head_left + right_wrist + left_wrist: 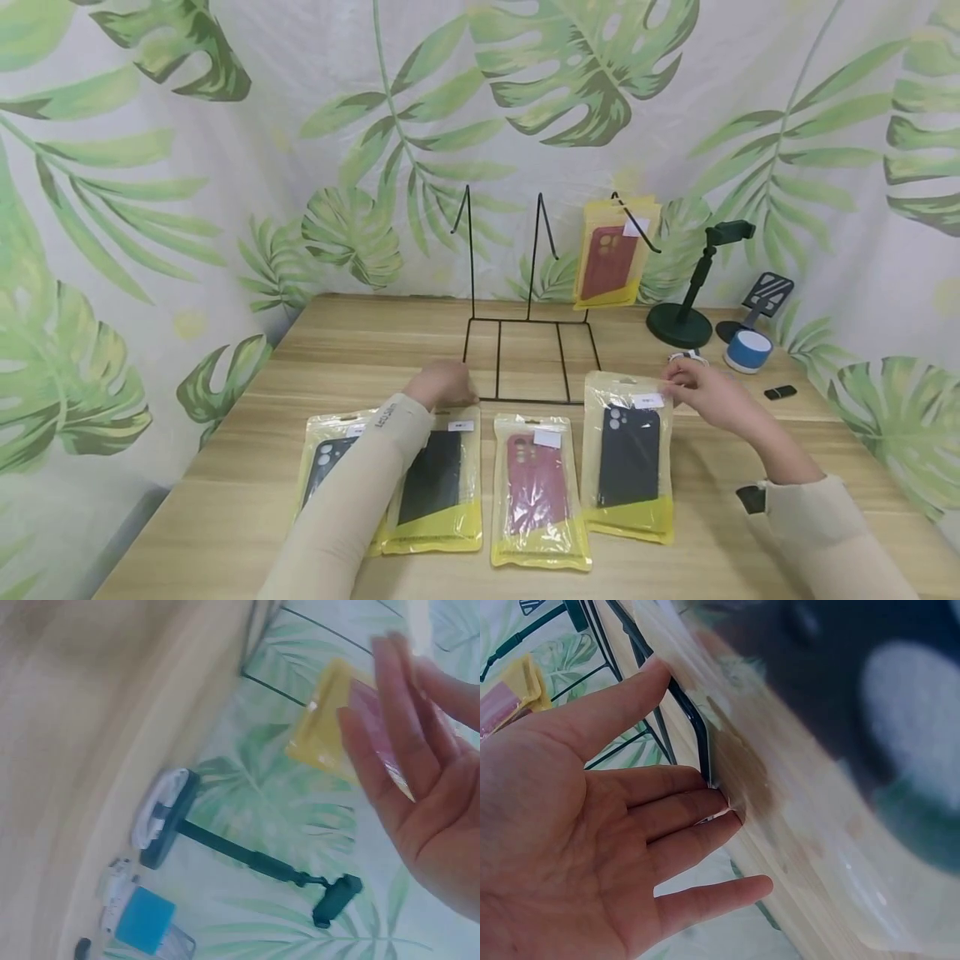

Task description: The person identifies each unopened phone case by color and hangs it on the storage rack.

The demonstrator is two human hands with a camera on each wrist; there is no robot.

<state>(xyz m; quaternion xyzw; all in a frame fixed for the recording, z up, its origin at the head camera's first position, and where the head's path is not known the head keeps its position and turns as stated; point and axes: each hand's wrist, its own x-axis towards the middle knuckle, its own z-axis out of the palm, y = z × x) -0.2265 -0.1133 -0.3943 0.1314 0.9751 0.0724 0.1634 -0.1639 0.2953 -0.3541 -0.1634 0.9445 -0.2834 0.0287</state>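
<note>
My right hand pinches the upper right corner of a clear and yellow packet with a black phone case inside, its top edge close to the rack's front. At the front left corner of the black wire rack is my left hand. In the left wrist view its fingers are extended, thumb and fingertips at the wire, beside a packet's clear film. Below my left arm lies another packeted black phone case, with a dark one partly hidden to its left. A packeted red phone case lies between my hands.
Red case packets hang from the rack's right hook. A green phone stand, a smaller black stand, a blue and white cylinder and a small black stick stand or lie to the right. Leaf-patterned cloth hangs behind the table.
</note>
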